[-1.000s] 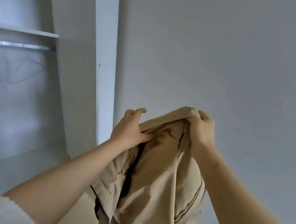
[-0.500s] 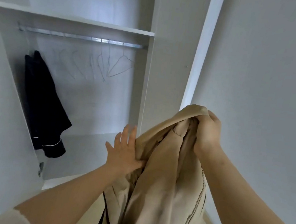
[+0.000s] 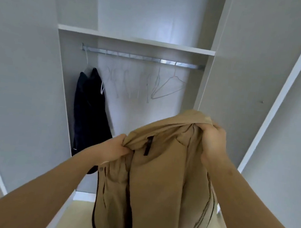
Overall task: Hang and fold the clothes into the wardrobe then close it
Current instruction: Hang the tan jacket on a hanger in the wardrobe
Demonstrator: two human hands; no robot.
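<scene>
soft, even, cool daylight fills the view, brightest on the wardrobe's back panel point(image 3: 170, 19) above the shelf point(image 3: 135, 39), shadows faint, wide-angle bending at the edges, slight motion blur throughout.

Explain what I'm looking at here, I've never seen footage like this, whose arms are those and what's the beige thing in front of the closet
There is no machine here. A person wears a camera on the head, so this one picture looks forward and down along their own bare arms. The left hand and the right hand each grip the top of a tan garment, fingers curled into the cloth, and it hangs down between them. Behind it stands an open white wardrobe. On its metal rail, a dark garment hangs at the left, with several empty wire hangers beside it.
</scene>
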